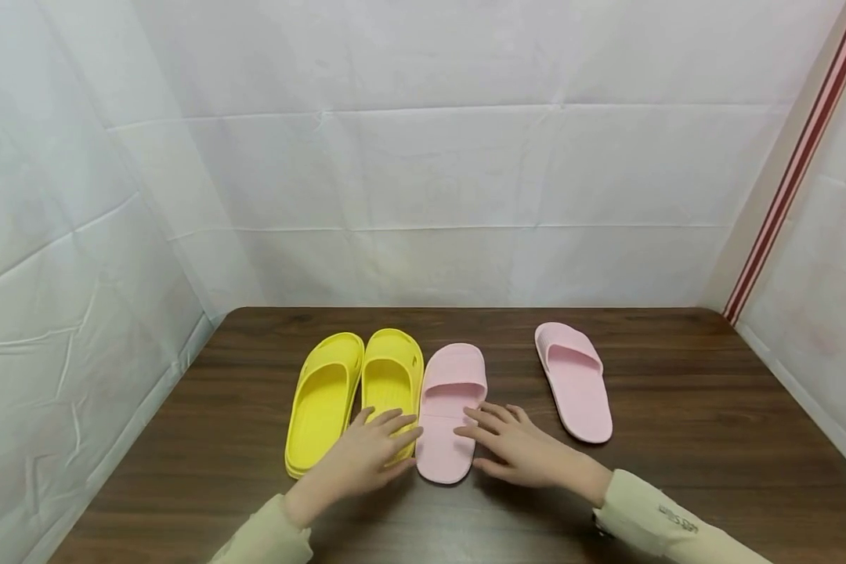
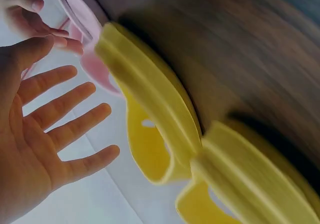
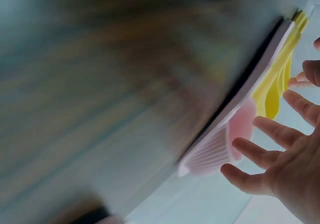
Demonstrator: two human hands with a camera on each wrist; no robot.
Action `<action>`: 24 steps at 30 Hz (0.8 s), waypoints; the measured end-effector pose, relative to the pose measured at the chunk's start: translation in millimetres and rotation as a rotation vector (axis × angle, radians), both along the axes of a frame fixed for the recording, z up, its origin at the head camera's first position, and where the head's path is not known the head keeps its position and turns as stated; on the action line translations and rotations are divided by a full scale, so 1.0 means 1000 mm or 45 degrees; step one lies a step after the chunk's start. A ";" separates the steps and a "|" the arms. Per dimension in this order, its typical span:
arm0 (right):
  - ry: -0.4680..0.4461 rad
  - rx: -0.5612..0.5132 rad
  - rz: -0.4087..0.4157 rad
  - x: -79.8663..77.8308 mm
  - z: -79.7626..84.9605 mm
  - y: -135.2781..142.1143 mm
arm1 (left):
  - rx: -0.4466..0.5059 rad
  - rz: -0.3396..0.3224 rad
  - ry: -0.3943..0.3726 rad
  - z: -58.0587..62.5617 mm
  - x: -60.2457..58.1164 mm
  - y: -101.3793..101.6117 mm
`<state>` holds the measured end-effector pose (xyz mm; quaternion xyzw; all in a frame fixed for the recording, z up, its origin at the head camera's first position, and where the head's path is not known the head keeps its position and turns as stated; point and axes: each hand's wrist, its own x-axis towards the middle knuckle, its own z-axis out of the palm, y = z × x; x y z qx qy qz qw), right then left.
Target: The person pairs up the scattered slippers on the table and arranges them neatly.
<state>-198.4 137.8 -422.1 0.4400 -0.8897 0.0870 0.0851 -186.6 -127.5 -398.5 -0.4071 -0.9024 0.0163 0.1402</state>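
- white cloth: creased, hung at the far side and down both flanks.
- table: dark, wood-grained; four slippers on it, soles down, toes far.
- state of the work, judged by layout: left yellow slipper and right yellow slipper lie together as a pair, seemingly done. left pink slipper lies just right of them; right pink slipper lies well apart, farther right. the pink pair, being split, looks like the part left.
- yellow slippers: bright, thick-soled, covered toes with small side slots; heels angled left, the left one more so; toes touching or nearly so.
- pink slippers: pale, thinner-soled, open-heeled, each with a wide band; ribbing shows on the band in the right wrist view. the right one slants, toe to the left.
- left hand: fingers spread, nothing gripped, above the near part of the right yellow slipper; contact cannot be told.
- right hand: fingers apart, nothing gripped, fingertips over the left pink slipper's right edge; contact cannot be told.
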 end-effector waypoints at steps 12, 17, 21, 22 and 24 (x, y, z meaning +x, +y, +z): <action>0.058 -0.018 -0.151 0.007 -0.003 0.050 | -0.098 -0.108 0.033 -0.009 0.005 0.025; 0.131 -0.009 -0.220 0.008 -0.003 0.067 | -0.145 -0.115 0.003 -0.011 0.007 0.028; 0.210 -0.002 -0.243 0.008 -0.007 0.080 | -0.173 -0.128 0.033 -0.013 0.008 0.029; 0.228 -0.001 -0.248 0.007 -0.008 0.083 | -0.176 -0.136 0.046 -0.013 0.008 0.030; 0.262 0.001 -0.259 0.007 -0.010 0.089 | -0.180 -0.147 0.064 -0.014 0.008 0.032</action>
